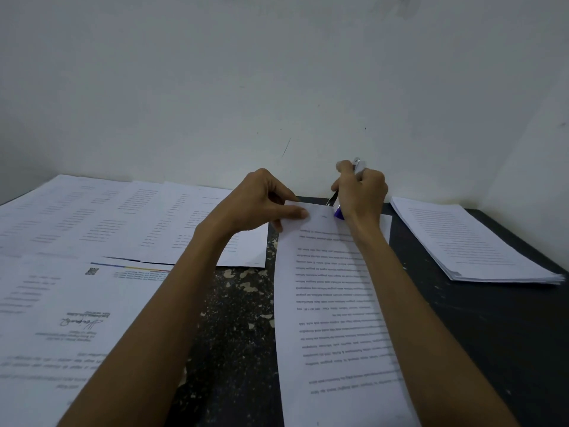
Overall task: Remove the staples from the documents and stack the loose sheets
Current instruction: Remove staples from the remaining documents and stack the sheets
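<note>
A printed document (332, 303) lies lengthwise on the dark table, its text upside down to me. My left hand (258, 201) pinches the far left corner of its top sheet between thumb and fingers. My right hand (361, 192) grips a metal tool with a purple end (338, 212), a staple remover or stapler, held at the document's far edge. A stack of loose sheets (471, 241) sits to the right near the wall.
Several printed pages (117, 223) are spread over the left of the table, with a signed letter (61, 318) nearest me. The dark, chipped tabletop (237, 318) shows between them. A white wall (277, 87) rises right behind the table.
</note>
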